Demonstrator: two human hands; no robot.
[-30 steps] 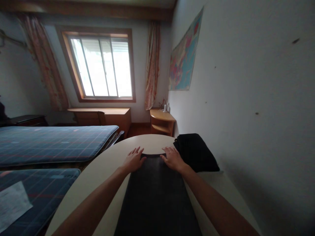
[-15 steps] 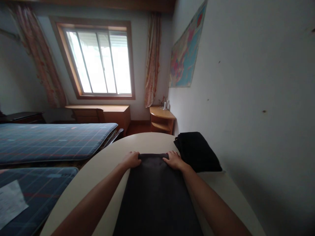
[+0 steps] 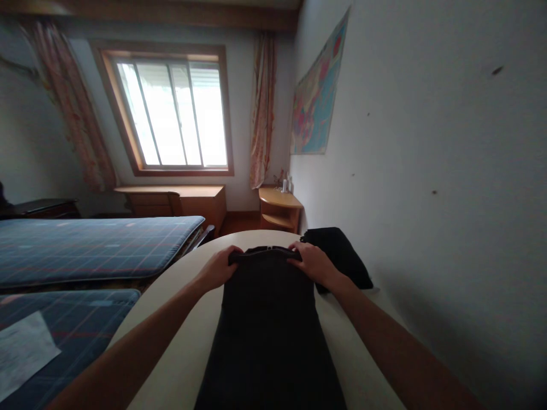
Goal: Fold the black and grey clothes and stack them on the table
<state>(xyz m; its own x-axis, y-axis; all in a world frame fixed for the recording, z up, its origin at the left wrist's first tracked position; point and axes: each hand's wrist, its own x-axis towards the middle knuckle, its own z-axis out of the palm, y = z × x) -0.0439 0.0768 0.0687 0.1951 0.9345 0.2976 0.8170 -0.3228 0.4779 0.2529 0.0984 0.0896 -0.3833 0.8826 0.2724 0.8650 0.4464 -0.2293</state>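
The left hand [image 3: 219,267] has its grip curled shut over the far left corner of the dark cloth [image 3: 269,319], which lies lengthwise along the middle of the pale round bench [image 3: 179,341]. The right hand [image 3: 314,263] pinches the far right corner. An uneven pull might skew the cloth or nudge the black folded pile [image 3: 342,256] just right of it. Left of the cloth, bare bench runs to the rim; right, the wall [image 3: 427,171] crowds close.

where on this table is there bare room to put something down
Bare table lies left of the dark garment, under the left forearm, and in a thinner strip right of it. The far end is crowded: left hand, right hand, folded black cloth.
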